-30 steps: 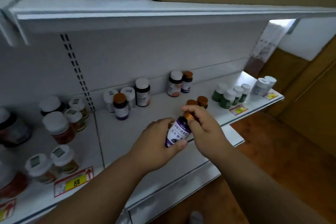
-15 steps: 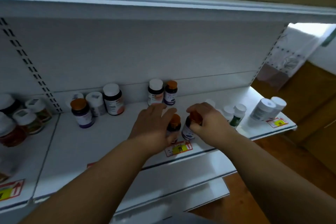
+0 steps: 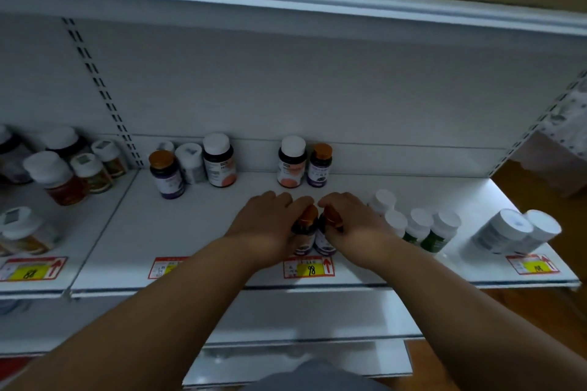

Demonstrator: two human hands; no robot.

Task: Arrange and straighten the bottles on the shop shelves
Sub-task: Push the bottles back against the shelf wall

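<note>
Beside the right hand (image 3: pixel 355 225), white-capped green bottles (image 3: pixel 425 232) crowd close.

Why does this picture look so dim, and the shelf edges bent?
Head view: the upper shelf shades the bottles, so labels read murky; light enters at the right, brightening the white tubs; the wide-angle lens bows the shelf edges; the outer bottles look smeared.

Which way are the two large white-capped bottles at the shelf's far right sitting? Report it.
Tipped. The two white-capped bottles lean right, their caps angled sideways, above the price tag.
</note>
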